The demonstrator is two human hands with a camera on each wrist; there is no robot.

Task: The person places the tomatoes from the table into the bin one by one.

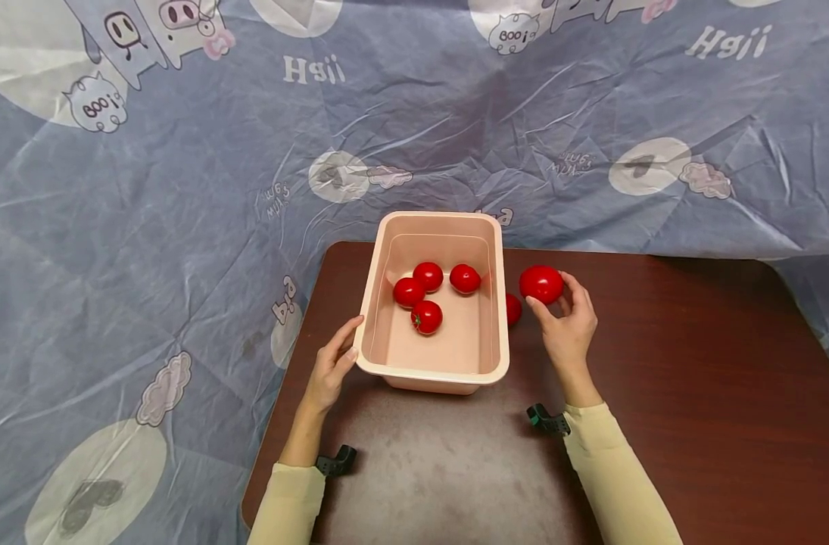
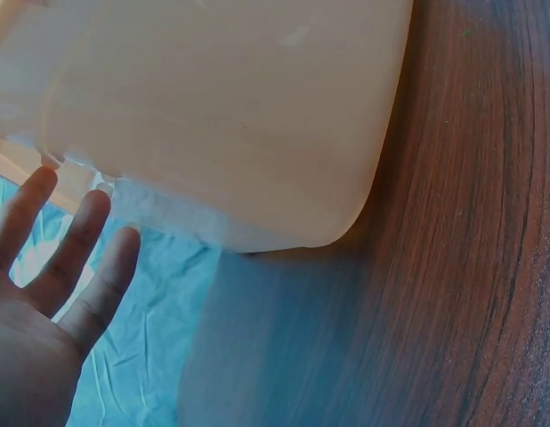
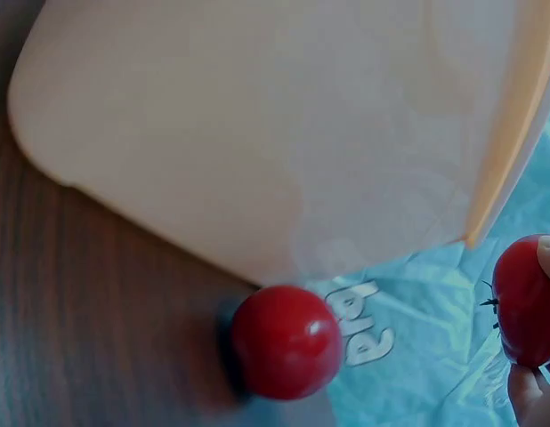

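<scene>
A light pink plastic bin (image 1: pixel 436 376) stands on the table with several red tomatoes inside, one of them a tomato (image 1: pixel 426 317) with its green stem showing. My left hand (image 1: pixel 328 375) touches the bin's left rim near the front corner. In the left wrist view its fingers (image 2: pixel 97 285) look fairly straight against the outer wall. To the right of the bin, my right hand (image 1: pixel 569 325) pinches a tomato (image 1: pixel 541 284) between thumb and fingers, above the table. Another tomato (image 3: pixel 287 342) lies on the table beside the bin's right wall, partly hidden by the rim in the head view.
The dark brown wooden table (image 1: pixel 700 378) extends to the right and toward me. A wrinkled blue-grey printed cloth (image 1: pixel 203 189) hangs behind the table and along its left side. Black straps with camera mounts sit on both wrists.
</scene>
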